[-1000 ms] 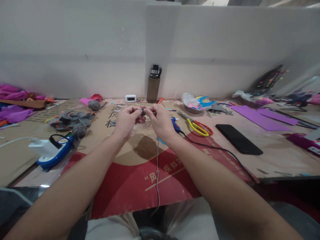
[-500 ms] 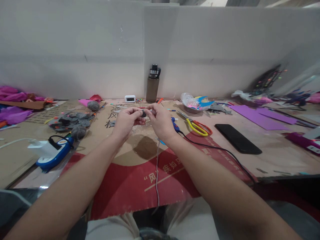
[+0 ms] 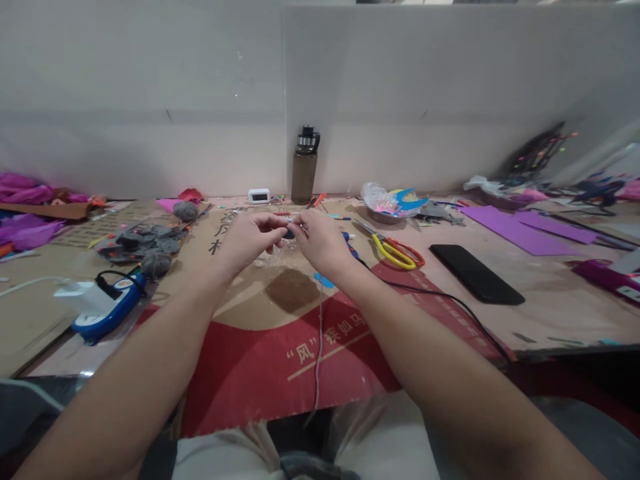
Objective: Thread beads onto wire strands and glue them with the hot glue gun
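Observation:
Both hands meet above the middle of the cardboard-covered table [image 3: 550, 313]. My left hand [image 3: 249, 238] and my right hand [image 3: 320, 241] pinch a small dark grey piece [image 3: 289, 233] between their fingertips. A thin grey yarn strand [image 3: 317, 347] hangs from my right hand down toward my lap. Both hands have their fingers closed on the little piece, which is mostly hidden by them.
Grey yarn balls and felt bits [image 3: 145, 241] lie at left, with a blue device and white charger [image 3: 103, 303]. A bottle [image 3: 305, 167] and small clock [image 3: 259, 195] stand at the back. Yellow scissors [image 3: 395, 250], a glue gun cord [image 3: 440, 297], a black phone [image 3: 475, 273] and purple sheets [image 3: 520, 230] lie right.
The hands stay together on the small piece and have shifted slightly nearer and lower in view. The hanging yarn has swung a little to the right.

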Tool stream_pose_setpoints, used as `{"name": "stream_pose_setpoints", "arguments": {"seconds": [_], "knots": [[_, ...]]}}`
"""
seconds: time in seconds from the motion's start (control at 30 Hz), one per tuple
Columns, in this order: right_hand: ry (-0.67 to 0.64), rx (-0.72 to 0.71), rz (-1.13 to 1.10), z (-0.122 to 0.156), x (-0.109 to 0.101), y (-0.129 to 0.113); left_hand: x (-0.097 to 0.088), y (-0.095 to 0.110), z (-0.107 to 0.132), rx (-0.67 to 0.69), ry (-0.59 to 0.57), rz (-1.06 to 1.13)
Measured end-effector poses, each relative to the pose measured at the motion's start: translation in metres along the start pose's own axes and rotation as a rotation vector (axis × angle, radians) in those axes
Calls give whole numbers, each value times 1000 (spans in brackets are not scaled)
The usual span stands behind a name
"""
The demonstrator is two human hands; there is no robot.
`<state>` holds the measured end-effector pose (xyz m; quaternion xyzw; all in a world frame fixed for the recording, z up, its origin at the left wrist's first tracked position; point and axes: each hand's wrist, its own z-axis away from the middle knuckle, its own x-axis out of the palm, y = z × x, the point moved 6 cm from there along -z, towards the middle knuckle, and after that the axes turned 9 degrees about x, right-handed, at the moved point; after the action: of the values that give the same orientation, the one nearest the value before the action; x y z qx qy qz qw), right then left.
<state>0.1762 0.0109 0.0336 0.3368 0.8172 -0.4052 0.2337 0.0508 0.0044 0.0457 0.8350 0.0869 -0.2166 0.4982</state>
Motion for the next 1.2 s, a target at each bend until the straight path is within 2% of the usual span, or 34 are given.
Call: {"name": "stream_pose_setpoints", "arguments": {"seconds": [0.17, 0.3, 0.43, 0.6, 0.67, 0.8, 0.97, 1.03, 1.13, 1.2], "knots": [[-30, -22, 57, 1, 3, -2, 1, 1, 2, 3, 34, -45], [-41, 39, -77, 0, 4, 0, 1, -7, 0, 43, 56, -37], [-55, 67, -223, 2, 8, 2, -9, -14, -2, 50, 207, -30], [-177, -9, -238, 14, 21, -13, -23, -32, -7, 19, 335, 33], [-233, -71, -260, 22, 27, -24, -29, -42, -9, 10, 387, 115], [-379, -178, -274, 38, 39, -43, -38, -63, -15, -43, 508, 458], [-512, -259, -223, 40, 36, -46, -37, -75, -18, -161, 516, 724], [-478, -193, -200, 30, 26, -36, -37, -75, -17, -175, 510, 749], [-294, -21, -107, 10, 2, -10, -38, -73, -15, -175, 520, 736], [-179, 115, 57, 2, -13, 14, -39, -71, -13, -168, 521, 724]]}}
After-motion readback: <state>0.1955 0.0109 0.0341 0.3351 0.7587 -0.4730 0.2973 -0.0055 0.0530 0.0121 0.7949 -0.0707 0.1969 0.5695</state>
